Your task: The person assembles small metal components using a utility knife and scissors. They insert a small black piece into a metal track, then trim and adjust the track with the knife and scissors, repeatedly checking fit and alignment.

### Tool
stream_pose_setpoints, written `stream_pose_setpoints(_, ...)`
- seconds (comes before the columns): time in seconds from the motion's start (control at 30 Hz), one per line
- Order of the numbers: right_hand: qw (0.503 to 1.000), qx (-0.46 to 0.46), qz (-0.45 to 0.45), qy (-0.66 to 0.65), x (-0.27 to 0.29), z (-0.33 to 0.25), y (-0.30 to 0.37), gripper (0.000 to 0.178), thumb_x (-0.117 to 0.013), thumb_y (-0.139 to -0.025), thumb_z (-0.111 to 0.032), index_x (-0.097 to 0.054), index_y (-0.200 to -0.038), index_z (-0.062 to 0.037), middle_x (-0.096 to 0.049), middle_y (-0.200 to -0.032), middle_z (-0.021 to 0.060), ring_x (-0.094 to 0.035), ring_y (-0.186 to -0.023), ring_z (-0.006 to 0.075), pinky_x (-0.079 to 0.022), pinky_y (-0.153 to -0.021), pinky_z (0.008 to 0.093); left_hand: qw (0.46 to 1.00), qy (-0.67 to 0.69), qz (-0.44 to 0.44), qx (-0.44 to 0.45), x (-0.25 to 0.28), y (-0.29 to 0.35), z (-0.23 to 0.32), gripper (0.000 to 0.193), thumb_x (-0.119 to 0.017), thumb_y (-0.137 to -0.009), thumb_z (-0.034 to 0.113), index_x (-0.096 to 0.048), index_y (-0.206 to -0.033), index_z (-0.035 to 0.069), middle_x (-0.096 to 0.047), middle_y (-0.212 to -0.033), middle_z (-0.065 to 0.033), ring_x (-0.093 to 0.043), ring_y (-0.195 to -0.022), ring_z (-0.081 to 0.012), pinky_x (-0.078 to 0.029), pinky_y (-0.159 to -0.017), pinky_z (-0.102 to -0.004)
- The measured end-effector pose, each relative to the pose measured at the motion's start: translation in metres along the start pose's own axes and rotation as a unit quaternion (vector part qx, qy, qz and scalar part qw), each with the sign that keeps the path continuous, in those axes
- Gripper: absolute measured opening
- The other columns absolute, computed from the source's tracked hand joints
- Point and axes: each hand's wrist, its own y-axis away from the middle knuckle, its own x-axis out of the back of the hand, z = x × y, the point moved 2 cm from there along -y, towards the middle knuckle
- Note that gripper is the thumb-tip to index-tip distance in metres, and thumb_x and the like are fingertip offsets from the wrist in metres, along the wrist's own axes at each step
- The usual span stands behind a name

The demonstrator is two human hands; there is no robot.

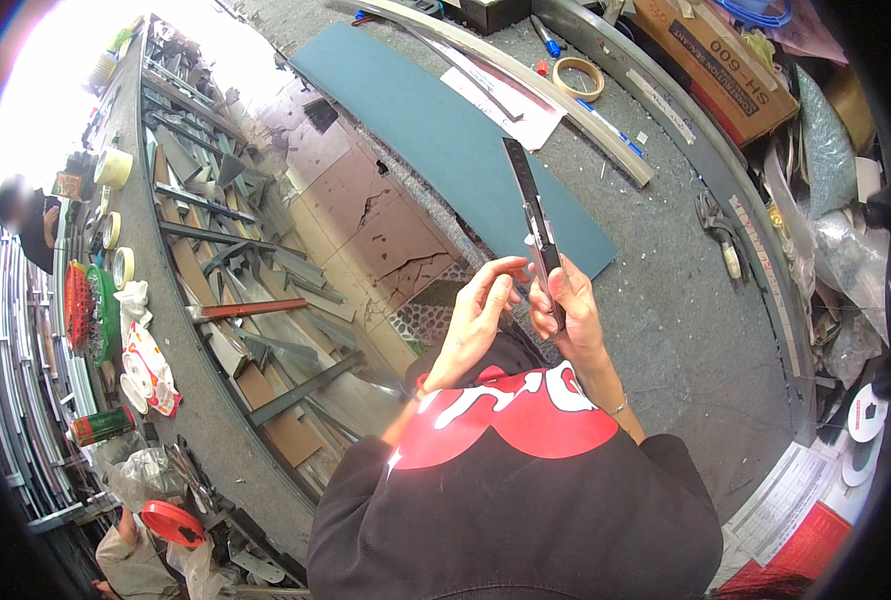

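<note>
In my right hand (573, 308) is a long, narrow black bar (537, 222) with silvery metal parts along its middle. The thumb lies on its face and the fingers wrap round its lower end. The bar stands tilted, its top leaning left. My left hand (478, 318) is close beside the bar's left side, fingers bent and thumb near the forefinger, as in a pinch. Whatever may be between those fingertips is hidden. Beyond the hands, a long blue-grey panel (435, 125) lies flat on the grey workbench (685, 340), its near end behind the bar.
A pale curved strip (565, 95), a tape roll (577, 78) and a blue pen (605, 122) lie beyond the panel. Pliers (720, 235) rest at right, near a cardboard box (720, 65). At left, a rack holds many metal offcuts (235, 240). Another person (33, 222) is at far left.
</note>
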Motion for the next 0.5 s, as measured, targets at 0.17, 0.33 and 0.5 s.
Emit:
stream_pose_setpoints(0.17, 1.000, -0.009, -0.020, -0.005, -0.002, 0.000, 0.000, 0.038, -0.051, -0.090, -0.035, -0.048, -0.107, -0.0007, -0.047, -0.062, 0.0011, -0.045, -0.047, 0.0062, -0.037, -0.042, 0.0188, 1.000, -0.026, 0.017, 0.002, 0.005, 0.003, -0.001, 0.027, -0.042, -0.094, 0.019, -0.054, -0.112, 0.003, -0.056, -0.092, -0.0019, -0.048, -0.078, -0.0073, -0.041, -0.071, -0.0217)
stream_pose_setpoints(0.33, 0.999, 0.022, 0.014, 0.045, -0.009, -0.001, -0.005, 0.036, -0.050, -0.091, -0.032, -0.045, -0.112, -0.0032, -0.051, -0.075, 0.0039, -0.054, -0.070, 0.0126, -0.046, -0.068, 0.0266, 0.999, -0.039, 0.035, -0.016, 0.006, 0.004, -0.005, 0.025, -0.041, -0.094, 0.015, -0.056, -0.109, 0.001, -0.058, -0.087, -0.0007, -0.047, -0.071, -0.0040, -0.041, -0.064, -0.0185)
stream_pose_setpoints(0.5, 0.999, -0.028, 0.039, -0.007, -0.008, -0.003, -0.006, 0.039, -0.042, -0.093, -0.036, -0.046, -0.112, -0.0024, -0.050, -0.077, 0.0035, -0.054, -0.073, 0.0146, -0.046, -0.069, 0.0301, 0.998, -0.039, 0.039, -0.016, 0.011, 0.005, -0.007, 0.024, -0.042, -0.094, 0.015, -0.056, -0.108, 0.001, -0.058, -0.088, -0.0011, -0.047, -0.073, -0.0050, -0.041, -0.067, -0.0188)
